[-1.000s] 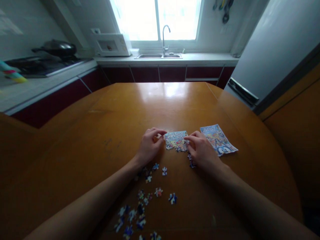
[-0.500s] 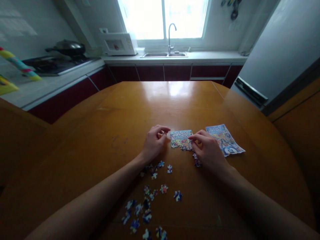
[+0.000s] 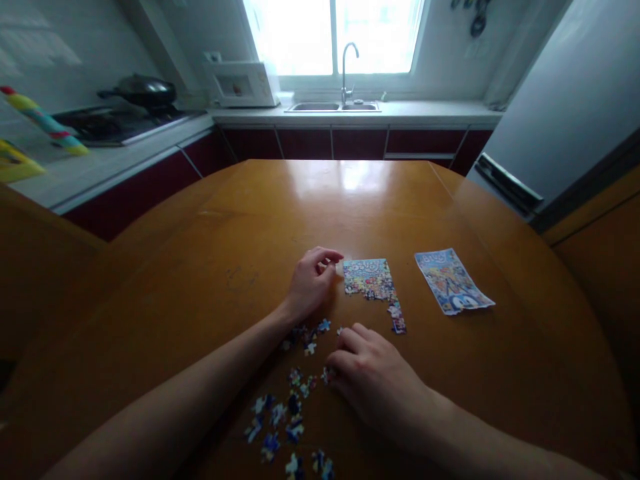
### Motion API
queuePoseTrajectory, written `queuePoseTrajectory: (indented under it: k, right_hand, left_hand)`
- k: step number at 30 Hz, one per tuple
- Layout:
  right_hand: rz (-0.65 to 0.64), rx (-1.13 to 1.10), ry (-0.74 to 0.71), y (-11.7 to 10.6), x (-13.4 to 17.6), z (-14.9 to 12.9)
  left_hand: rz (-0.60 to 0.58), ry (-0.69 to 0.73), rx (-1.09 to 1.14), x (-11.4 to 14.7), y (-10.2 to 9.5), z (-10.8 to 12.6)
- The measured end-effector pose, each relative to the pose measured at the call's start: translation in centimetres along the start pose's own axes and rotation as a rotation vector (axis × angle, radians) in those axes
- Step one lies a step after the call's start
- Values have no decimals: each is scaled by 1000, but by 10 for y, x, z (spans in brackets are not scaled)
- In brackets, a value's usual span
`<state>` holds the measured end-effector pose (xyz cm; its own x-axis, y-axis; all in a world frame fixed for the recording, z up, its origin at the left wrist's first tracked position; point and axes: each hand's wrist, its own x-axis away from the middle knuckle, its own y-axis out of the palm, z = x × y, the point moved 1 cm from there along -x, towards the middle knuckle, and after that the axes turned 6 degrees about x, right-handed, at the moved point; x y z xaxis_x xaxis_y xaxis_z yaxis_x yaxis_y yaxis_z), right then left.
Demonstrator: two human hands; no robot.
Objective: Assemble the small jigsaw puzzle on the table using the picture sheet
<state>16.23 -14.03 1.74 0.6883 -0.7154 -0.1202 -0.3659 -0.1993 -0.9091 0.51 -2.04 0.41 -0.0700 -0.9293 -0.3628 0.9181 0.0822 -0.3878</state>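
My left hand point(image 3: 311, 280) sits half-open left of the puzzle point(image 3: 367, 275); my right hand point(image 3: 373, 377) hides its grip. The near pieces point(image 3: 278, 415) look light, stiff: pinch edges.

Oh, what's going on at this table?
There's a partly joined jigsaw on the table, with a person's left hand curled beside its upper left corner. Their right hand is low by a loose piece, its grip hidden. Other loose pieces are scattered left of that hand. A printed sheet lies right of the jigsaw.
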Motion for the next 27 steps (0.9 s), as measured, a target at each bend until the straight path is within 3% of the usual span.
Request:
queuePoseTrajectory:
  k: [6, 11, 16, 20, 27]
  right_hand:
    - [-12, -32, 49, -1, 1, -1]
    - [59, -365, 164, -12, 1, 5]
    - [345, -691, 391, -32, -10, 45]
    - [541, -773, 554, -44, -19, 79]
    - [483, -781, 548, -37, -19, 82]
  left_hand:
    - [-8, 8, 1, 0, 0, 0]
    - [-17, 38, 1, 0, -1, 2]
    - [-26, 206, -81, 7, -3, 10]
    - [-101, 388, -157, 13, -3, 19]
    - [-232, 513, -288, 17, -1, 26]
